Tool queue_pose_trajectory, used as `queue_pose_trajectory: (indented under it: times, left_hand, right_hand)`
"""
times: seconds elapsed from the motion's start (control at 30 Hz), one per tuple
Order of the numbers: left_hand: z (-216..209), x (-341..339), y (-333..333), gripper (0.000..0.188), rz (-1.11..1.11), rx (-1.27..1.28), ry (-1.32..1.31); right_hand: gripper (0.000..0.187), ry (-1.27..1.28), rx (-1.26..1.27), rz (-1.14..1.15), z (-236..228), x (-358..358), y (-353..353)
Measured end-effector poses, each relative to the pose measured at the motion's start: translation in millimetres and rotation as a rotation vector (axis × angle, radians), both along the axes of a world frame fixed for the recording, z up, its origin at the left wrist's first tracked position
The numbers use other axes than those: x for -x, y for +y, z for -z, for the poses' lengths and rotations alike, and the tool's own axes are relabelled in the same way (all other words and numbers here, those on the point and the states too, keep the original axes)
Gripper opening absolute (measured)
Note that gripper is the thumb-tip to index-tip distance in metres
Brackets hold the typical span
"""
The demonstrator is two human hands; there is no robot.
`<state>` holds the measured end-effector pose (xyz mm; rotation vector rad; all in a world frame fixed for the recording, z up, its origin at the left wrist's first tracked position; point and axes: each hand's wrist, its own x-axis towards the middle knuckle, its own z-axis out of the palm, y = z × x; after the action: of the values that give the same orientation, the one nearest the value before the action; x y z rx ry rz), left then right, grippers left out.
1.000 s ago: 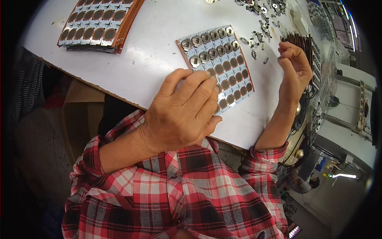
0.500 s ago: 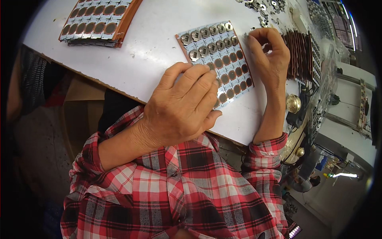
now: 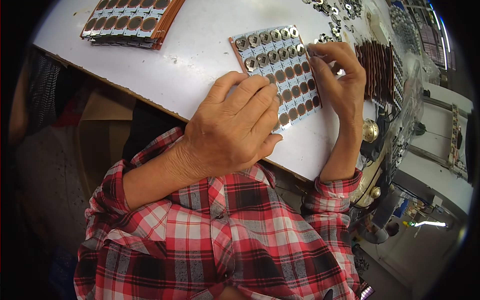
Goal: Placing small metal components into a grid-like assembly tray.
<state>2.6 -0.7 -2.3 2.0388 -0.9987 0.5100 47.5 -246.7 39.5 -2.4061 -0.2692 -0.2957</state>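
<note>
A flat panel of small circuit boards (image 3: 290,76) lies tilted on the white table. Its two far rows carry silver metal clips (image 3: 273,56); the nearer rows show bare dark round pads. My left hand (image 3: 232,122) reaches over the panel's near left part, fingers bent and bunched, their tips at the pads. Whatever lies under those fingertips is hidden. Beside the panel's right edge is my right hand (image 3: 340,75), thumb and forefinger brought together close to the end clip of the second row. I cannot make out what is between them.
A stack of similar panels (image 3: 129,22) sits at the far left. Loose metal clips (image 3: 334,25) are scattered at the far right. Panels stood on edge (image 3: 376,72) form a row right of my right hand. The table's front edge (image 3: 110,82) runs diagonally before me.
My right hand's fingertips have come closer to the panel's right edge. The left hand stays over the panel. The whole view has shifted slightly, and the rows of clips look the same.
</note>
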Motion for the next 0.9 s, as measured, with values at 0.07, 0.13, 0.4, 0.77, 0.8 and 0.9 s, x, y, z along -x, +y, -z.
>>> queue_pose_trajectory:
  times: [0.07, 0.13, 0.4, 0.77, 0.8, 0.9]
  left_hand:
    - [0.8, 0.2, 0.3, 0.053, -0.003, -0.003, 0.004]
    - [0.0, -0.2, -0.1, 0.053, -0.001, 0.002, 0.001]
    - [-0.6, -0.3, 0.9, 0.052, -0.006, -0.007, -0.008]
    - [13.8, 9.0, 0.1, 0.034, -0.013, 0.134, -0.109]
    - [14.5, 10.7, -0.2, 0.034, -0.029, 0.123, -0.106]
    - [14.7, 11.0, -3.5, 0.032, -0.032, 0.161, -0.098]
  right_hand:
    - [0.019, 0.047, -0.031, 0.014, 0.5, -0.5, 0.1]
    - [0.016, 0.003, 0.078, 0.043, 2.0, -1.9, -3.6]
    - [0.011, -0.043, 0.219, 0.08, -1.5, -5.4, 11.7]
    - [0.014, 0.045, -0.411, 0.098, -11.6, 5.6, 28.2]
    - [0.014, 0.053, -0.42, 0.083, -17.1, 12.7, 40.2]
    - [0.014, 0.4, -0.509, -0.111, -16.2, 28.6, 67.2]
